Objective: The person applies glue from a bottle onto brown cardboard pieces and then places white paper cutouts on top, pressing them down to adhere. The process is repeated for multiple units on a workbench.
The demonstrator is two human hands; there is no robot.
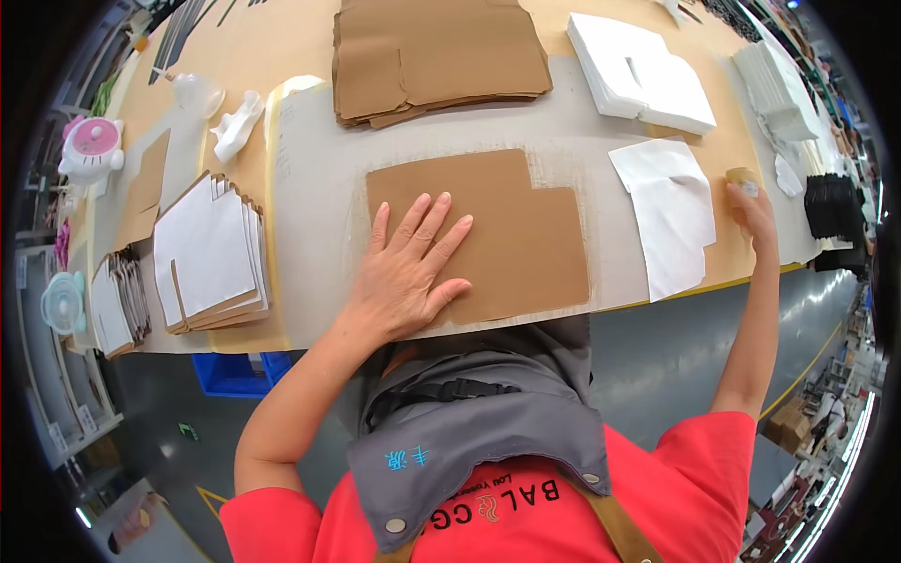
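Note:
A flat brown panel, leather-like and with a notched upper right corner (516, 244), lies on the table in front of me. My left hand (408, 258) rests palm down on its left part, fingers spread. Out at the right, my right hand (758, 218) has its fingers closed round a small tan cylindrical container (742, 176) with a pale label; the hand hides its lower part. Between the panel and that hand lies a thin white cut sheet (668, 220), which neither hand touches.
Beyond the panel sits a stack of brown panels (460, 66). White padding pieces (638, 75) are piled at the far right. White-faced brown panels (206, 253) stand at the left, near a squeeze bottle (197, 96) and a pink-white fan (92, 148). A blue crate (230, 375) is below the table edge.

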